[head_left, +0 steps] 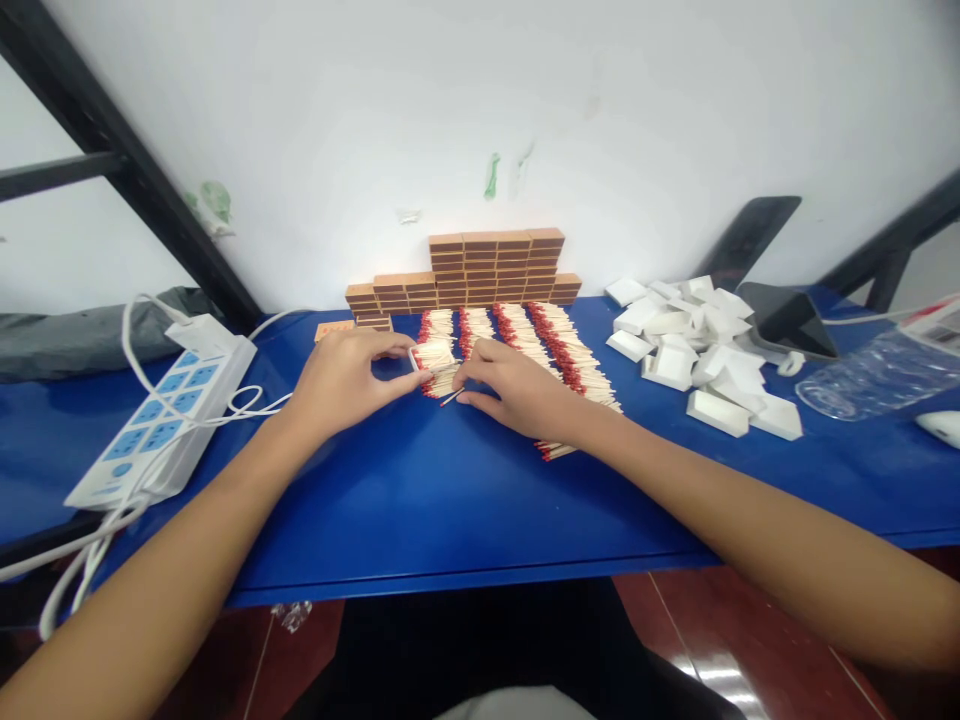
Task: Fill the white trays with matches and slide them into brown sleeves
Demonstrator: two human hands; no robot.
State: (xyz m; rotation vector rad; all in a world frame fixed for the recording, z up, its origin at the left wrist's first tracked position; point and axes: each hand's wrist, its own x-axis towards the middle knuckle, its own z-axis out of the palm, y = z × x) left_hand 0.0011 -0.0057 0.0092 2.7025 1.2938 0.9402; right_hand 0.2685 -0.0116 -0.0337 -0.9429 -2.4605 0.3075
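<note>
My left hand (345,378) pinches a small white matchbox tray (433,355) filled with matches, thumb and fingers closed on its left end. My right hand (517,388) rests beside it on the blue table (420,500), fingers curled over loose matches, one match (452,397) sticking out under the fingertips. Rows of red-tipped matches (551,345) lie behind and under my right hand. A wall of stacked brown matchboxes (487,268) stands against the white wall.
A heap of empty white trays (697,350) lies at the right. Beyond it are a black phone stand (791,318) and a clear plastic bag (877,375). A white power strip (169,410) with cables sits at the left. One matchbox (334,329) lies flat near the stack.
</note>
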